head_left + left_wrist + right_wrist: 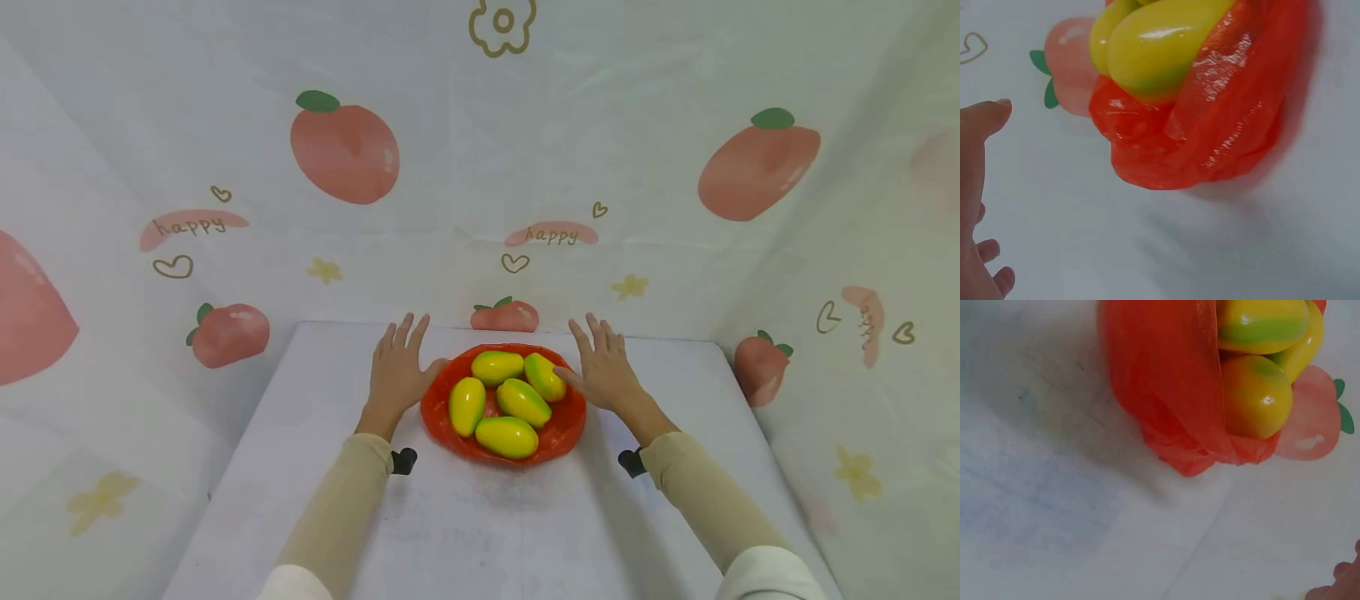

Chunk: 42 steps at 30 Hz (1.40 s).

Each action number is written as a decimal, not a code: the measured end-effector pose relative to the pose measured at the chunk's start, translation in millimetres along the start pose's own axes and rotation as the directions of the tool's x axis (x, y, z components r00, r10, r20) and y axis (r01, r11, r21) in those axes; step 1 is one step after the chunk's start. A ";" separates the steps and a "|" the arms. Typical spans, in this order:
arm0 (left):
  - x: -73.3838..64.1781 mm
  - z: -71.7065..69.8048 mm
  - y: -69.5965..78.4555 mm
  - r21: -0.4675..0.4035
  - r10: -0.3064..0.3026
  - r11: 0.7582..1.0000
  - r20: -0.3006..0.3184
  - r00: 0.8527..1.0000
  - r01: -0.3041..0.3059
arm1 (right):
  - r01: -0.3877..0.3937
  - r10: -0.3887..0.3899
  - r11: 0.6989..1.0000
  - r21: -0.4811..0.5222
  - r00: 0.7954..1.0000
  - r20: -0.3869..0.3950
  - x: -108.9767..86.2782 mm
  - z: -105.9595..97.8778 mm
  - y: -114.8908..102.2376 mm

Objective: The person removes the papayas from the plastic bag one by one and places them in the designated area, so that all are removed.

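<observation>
From my remote seat, I see the red plastic bag (564,429) on the white table (495,533), between the hands: right of the left hand (397,371), left of the right hand (606,373), its centre nearer than both sets of fingertips. Its longer axis runs left to right, from one hand towards the other. I judge the right hand the nearer, since in the head view its thumb overlaps the far right fruit, though in the right wrist view the visible fingers sit well apart from the bag. Both hands are spread wide with straight fingers, and neither holds anything. The bag is thin, glossy film, rounded like a shallow bowl, its sides creased and its rim loose. Inside I count five fruits (523,403), smooth, shiny ovals of yellow shading into green, one in the middle and four around it.
</observation>
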State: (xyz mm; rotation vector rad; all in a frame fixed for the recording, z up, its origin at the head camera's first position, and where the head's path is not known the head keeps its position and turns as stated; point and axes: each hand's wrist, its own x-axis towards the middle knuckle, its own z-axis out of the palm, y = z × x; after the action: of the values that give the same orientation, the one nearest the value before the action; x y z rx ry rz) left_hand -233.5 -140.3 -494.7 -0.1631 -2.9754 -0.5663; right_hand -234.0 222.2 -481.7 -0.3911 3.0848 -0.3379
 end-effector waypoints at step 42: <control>-38.7 51.4 -53.5 -0.500 -0.132 0.819 0.312 0.941 0.281 | -0.088 0.036 0.860 0.502 0.993 0.113 7.8 28.5 -26.7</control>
State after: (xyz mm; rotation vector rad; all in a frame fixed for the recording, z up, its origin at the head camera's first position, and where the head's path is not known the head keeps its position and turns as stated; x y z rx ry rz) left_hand -206.4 -173.9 -566.4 0.0556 -3.0054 -1.5248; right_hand -233.8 189.0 -503.6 -0.2735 2.7479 -1.0586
